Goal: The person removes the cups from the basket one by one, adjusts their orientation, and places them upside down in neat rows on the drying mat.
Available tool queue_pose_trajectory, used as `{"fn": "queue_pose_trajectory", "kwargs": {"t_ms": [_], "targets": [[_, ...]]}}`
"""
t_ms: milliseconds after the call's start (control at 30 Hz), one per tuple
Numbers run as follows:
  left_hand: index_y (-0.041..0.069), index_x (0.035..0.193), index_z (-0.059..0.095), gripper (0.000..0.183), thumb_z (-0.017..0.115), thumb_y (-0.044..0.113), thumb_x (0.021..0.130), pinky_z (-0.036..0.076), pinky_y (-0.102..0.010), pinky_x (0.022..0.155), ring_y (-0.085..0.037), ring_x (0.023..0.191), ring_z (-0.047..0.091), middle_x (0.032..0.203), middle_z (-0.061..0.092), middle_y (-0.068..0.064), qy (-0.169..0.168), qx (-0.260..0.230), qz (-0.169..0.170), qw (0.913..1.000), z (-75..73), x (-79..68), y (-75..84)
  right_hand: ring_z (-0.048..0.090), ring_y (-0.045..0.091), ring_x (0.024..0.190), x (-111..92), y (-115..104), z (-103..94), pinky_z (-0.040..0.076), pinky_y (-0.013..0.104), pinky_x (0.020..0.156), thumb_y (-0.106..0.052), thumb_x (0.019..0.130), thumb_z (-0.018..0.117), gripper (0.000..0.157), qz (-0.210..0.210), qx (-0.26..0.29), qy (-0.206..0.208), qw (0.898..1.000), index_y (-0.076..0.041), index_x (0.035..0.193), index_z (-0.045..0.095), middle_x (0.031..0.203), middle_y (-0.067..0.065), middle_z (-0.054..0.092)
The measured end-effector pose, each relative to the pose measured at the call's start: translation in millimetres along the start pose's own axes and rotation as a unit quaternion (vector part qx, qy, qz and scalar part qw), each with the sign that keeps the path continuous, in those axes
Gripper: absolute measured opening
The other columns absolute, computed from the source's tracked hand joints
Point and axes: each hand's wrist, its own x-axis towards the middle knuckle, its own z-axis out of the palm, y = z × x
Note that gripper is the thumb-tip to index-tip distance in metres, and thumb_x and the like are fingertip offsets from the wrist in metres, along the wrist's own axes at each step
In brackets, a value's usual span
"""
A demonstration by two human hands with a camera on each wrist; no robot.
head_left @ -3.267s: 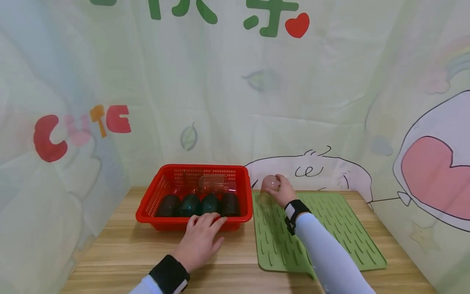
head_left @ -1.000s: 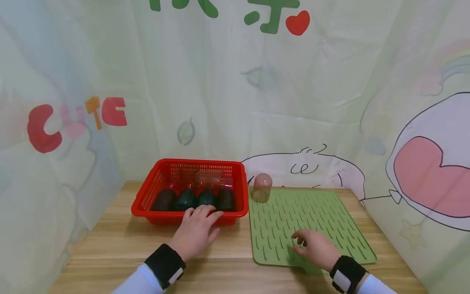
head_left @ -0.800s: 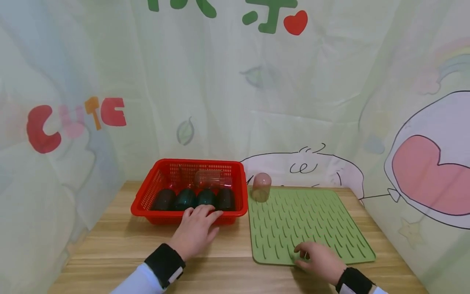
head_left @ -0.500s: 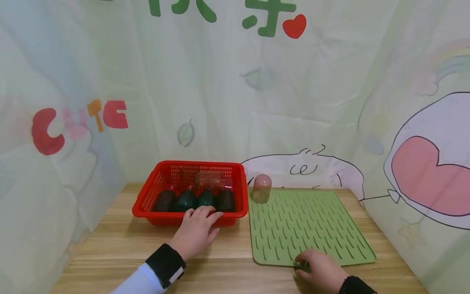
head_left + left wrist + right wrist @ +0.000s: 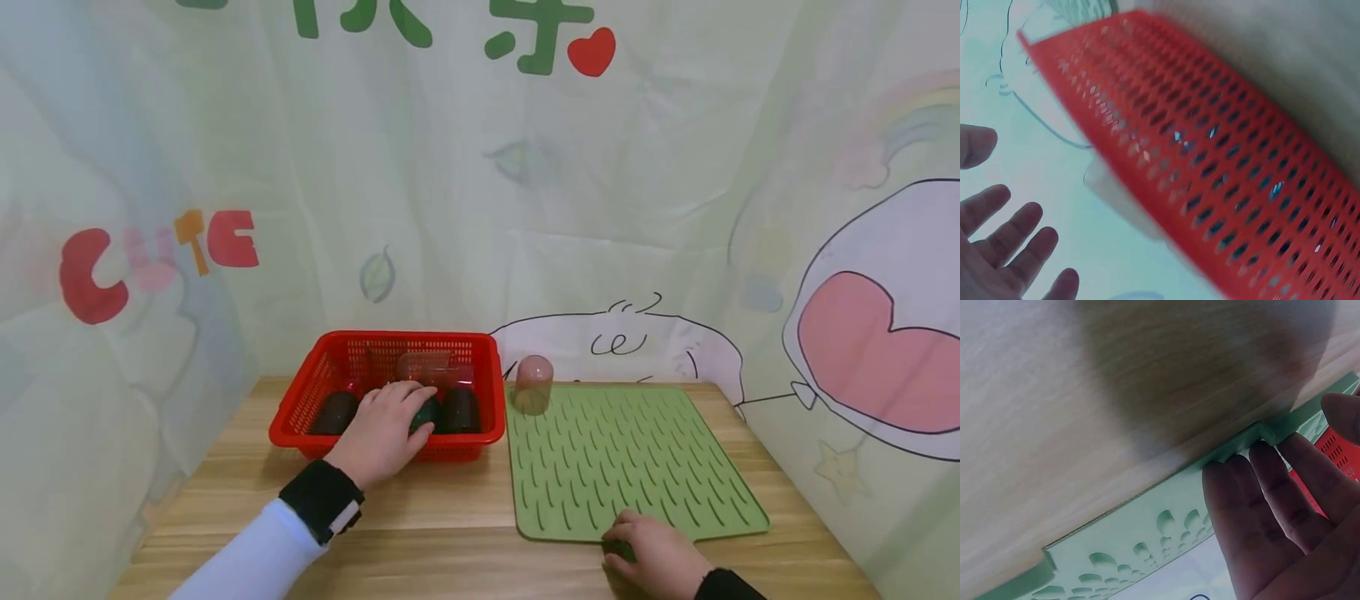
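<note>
A printed fabric backdrop closes off the far side of a wood-grain table. In the red basket, the teal cup sits near the front wall, partly under the left hand, showing in the gap between index finger and thumb. Its long axis appears to run away from the near rim; whether it stands or leans, I cannot tell. The left hand is by far the nearer one — spread, fingers gently bent, no grip visible.

Count in the basket: one teal cup; two dark cups, one toward each side; any cup fully under the hand cannot be counted. Behind these, at least one clear cup lies on its side.

To the right: one green mat, with one pink cup standing dome-up at its far left corner. The right hand is at the mat's near edge — relaxed, fingers slightly bent, holding nothing that I can see.
</note>
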Motion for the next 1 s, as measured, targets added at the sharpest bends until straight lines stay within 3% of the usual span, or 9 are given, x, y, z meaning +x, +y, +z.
{"fn": "queue_pose_trajectory", "kwargs": {"t_ms": [133, 267, 467, 833, 1000], "targets": [[0.01, 0.142, 0.056, 0.062, 0.079, 0.031, 0.088, 0.047, -0.056, 0.11, -0.032, 0.126, 0.059, 0.137, 0.063, -0.012, 0.003, -0.009, 0.002, 0.9999, -12.6, 17.8, -8.4, 0.061, 0.001, 0.083, 0, 1, 0.6, 0.053, 0.027, 0.07, -0.032, 0.093, 0.074, 0.024, -0.014, -0.011, 0.008, 1.0, -0.012, 0.106, 0.076, 0.094, -0.013, 0.061], [0.012, 0.148, 0.049, 0.071, 0.08, 0.031, 0.087, 0.045, -0.054, 0.112, -0.032, 0.129, 0.057, 0.144, 0.057, -0.012, -0.023, -0.023, -0.013, 0.9994, -18.5, 34.7, -13.8, 0.06, 0.0, 0.082, -1, 1, 2.5, 0.053, 0.027, 0.069, -0.032, 0.093, 0.074, 0.024, -0.017, -0.02, 0.02, 0.999, -0.012, 0.106, 0.076, 0.093, -0.013, 0.061], [0.012, 0.155, 0.039, 0.083, 0.082, 0.031, 0.086, 0.041, -0.055, 0.115, -0.036, 0.135, 0.052, 0.153, 0.048, -0.015, -0.064, -0.007, -0.024, 0.9977, -16.8, 55.7, -21.7, 0.059, -0.002, 0.081, -2, 0, 5.1, 0.053, 0.026, 0.068, -0.031, 0.092, 0.075, 0.024, -0.016, -0.016, 0.028, 0.999, -0.011, 0.106, 0.076, 0.093, -0.013, 0.06], [0.012, 0.157, 0.037, 0.092, 0.086, 0.031, 0.082, 0.034, -0.058, 0.119, -0.04, 0.139, 0.048, 0.157, 0.043, -0.016, -0.122, 0.016, -0.043, 0.9915, -15.9, 85.6, -28.7, 0.057, -0.003, 0.08, -1, 2, 7.1, 0.052, 0.025, 0.068, -0.029, 0.091, 0.076, 0.023, -0.029, -0.034, 0.034, 0.998, -0.009, 0.104, 0.076, 0.091, -0.013, 0.06], [0.012, 0.158, 0.036, 0.096, 0.088, 0.03, 0.079, 0.028, -0.059, 0.122, -0.04, 0.142, 0.044, 0.159, 0.042, -0.017, -0.152, 0.02, -0.056, 0.9865, -9.0, 96.8, -30.7, 0.056, -0.003, 0.079, 0, 3, 8.7, 0.051, 0.025, 0.067, -0.029, 0.091, 0.076, 0.024, -0.039, -0.045, 0.042, 0.997, -0.009, 0.104, 0.076, 0.091, -0.012, 0.059]]}}
